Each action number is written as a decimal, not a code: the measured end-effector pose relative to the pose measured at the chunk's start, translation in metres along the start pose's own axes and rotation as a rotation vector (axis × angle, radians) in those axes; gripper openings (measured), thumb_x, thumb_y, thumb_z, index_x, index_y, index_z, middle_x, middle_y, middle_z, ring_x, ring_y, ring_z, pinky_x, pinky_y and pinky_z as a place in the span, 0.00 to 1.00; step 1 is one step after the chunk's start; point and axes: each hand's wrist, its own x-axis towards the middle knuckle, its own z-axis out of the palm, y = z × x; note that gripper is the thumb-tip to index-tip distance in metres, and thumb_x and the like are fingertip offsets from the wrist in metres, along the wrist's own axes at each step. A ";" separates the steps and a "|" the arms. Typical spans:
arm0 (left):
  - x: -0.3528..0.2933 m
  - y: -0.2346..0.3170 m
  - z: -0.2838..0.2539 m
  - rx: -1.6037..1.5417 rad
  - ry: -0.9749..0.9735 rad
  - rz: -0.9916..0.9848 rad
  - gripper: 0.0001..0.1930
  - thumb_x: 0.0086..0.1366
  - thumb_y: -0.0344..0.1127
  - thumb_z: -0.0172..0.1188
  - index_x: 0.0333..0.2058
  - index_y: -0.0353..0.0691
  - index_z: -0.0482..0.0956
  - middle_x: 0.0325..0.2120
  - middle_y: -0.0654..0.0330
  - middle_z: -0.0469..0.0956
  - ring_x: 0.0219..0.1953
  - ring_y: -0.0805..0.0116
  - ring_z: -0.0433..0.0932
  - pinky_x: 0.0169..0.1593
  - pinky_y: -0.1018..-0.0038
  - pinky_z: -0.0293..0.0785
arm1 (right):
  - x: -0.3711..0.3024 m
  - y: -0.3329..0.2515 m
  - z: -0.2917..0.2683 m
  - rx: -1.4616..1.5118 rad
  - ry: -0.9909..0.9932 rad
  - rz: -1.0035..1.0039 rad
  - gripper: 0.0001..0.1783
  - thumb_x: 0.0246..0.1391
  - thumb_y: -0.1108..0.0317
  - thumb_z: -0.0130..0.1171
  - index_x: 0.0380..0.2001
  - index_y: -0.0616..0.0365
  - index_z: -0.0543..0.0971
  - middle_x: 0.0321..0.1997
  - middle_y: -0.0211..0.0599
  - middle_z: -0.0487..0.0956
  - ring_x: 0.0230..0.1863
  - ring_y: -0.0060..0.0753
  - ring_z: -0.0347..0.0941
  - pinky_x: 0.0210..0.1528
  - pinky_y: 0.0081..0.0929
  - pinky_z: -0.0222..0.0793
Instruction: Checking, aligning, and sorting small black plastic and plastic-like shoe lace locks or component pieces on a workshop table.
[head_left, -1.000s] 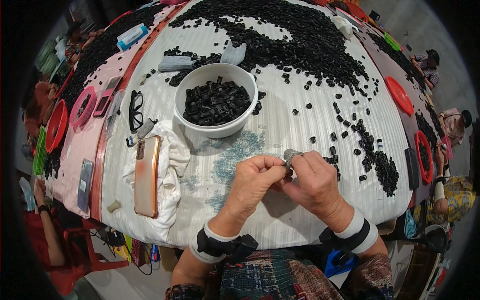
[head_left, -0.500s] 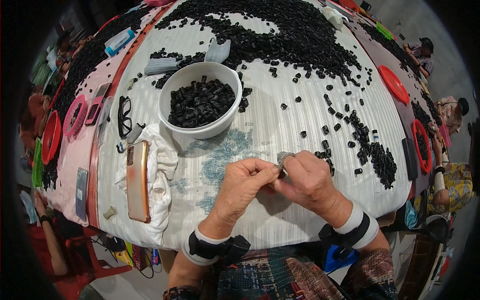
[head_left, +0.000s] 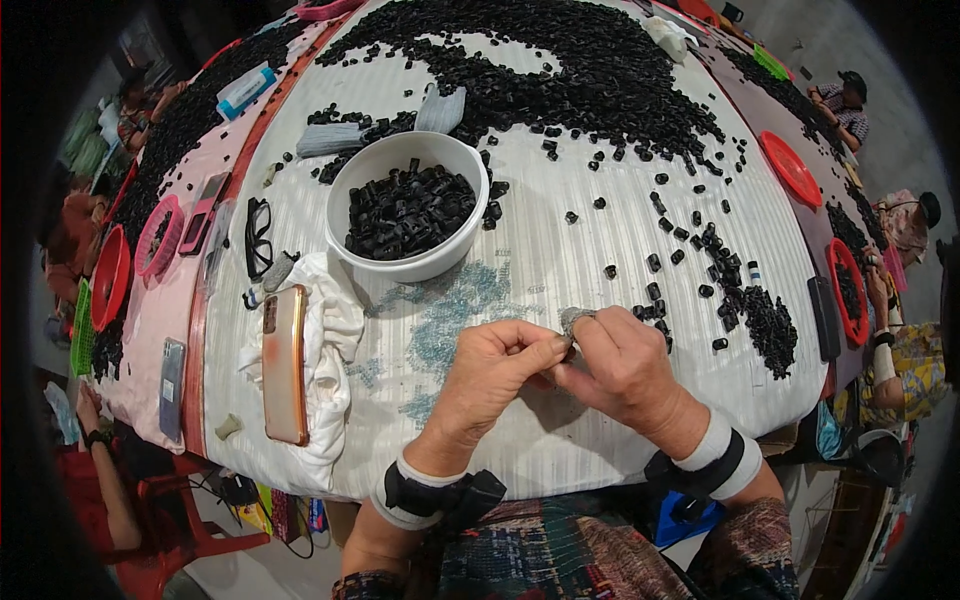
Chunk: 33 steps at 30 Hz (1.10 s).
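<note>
Over the near middle of the table, my left hand (head_left: 500,375) and my right hand (head_left: 625,372) meet at the fingertips, both closed in a pinch. Between them a small dark piece barely shows; the fingers hide most of it. A grey cover sits on a fingertip of my right hand. Beyond my left hand stands a white bowl (head_left: 345,250) filled with small black plastic pieces (head_left: 410,215). Tiny bluish clear bits (head_left: 440,325) are scattered on the cloth between the bowl and my hands. More loose black pieces (head_left: 765,330) lie to the right of my right hand.
A phone (head_left: 285,365) rests on a crumpled white cloth (head_left: 335,350) at the left, with eyeglasses (head_left: 258,238) beyond it. A large spread of black pieces (head_left: 600,80) covers the far table. Red baskets (head_left: 847,290) and other people sit along both sides.
The whole view has shifted slightly, so the table's things appear a little further right and lower. My hands stay pinched together in nearly the same pose.
</note>
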 end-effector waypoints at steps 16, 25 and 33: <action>0.001 0.006 0.001 -0.148 -0.045 -0.038 0.07 0.60 0.31 0.60 0.32 0.32 0.80 0.25 0.60 0.80 0.27 0.77 0.77 0.30 0.83 0.74 | 0.000 0.001 -0.003 0.018 0.066 0.006 0.14 0.33 0.70 0.67 0.20 0.59 0.70 0.19 0.35 0.68 0.21 0.33 0.69 0.20 0.27 0.67; 0.005 -0.003 -0.005 0.002 -0.150 -0.024 0.08 0.59 0.31 0.60 0.33 0.30 0.80 0.26 0.58 0.80 0.27 0.77 0.77 0.32 0.82 0.75 | -0.002 -0.004 -0.007 0.034 -0.011 0.026 0.16 0.31 0.71 0.68 0.23 0.60 0.71 0.23 0.37 0.70 0.25 0.34 0.70 0.24 0.29 0.69; 0.002 0.000 -0.003 -0.017 -0.107 0.001 0.08 0.59 0.31 0.60 0.32 0.31 0.79 0.27 0.59 0.80 0.28 0.75 0.78 0.33 0.81 0.74 | 0.003 -0.010 -0.016 0.113 -0.043 -0.034 0.21 0.28 0.75 0.64 0.32 0.64 0.70 0.30 0.43 0.70 0.32 0.41 0.70 0.31 0.31 0.71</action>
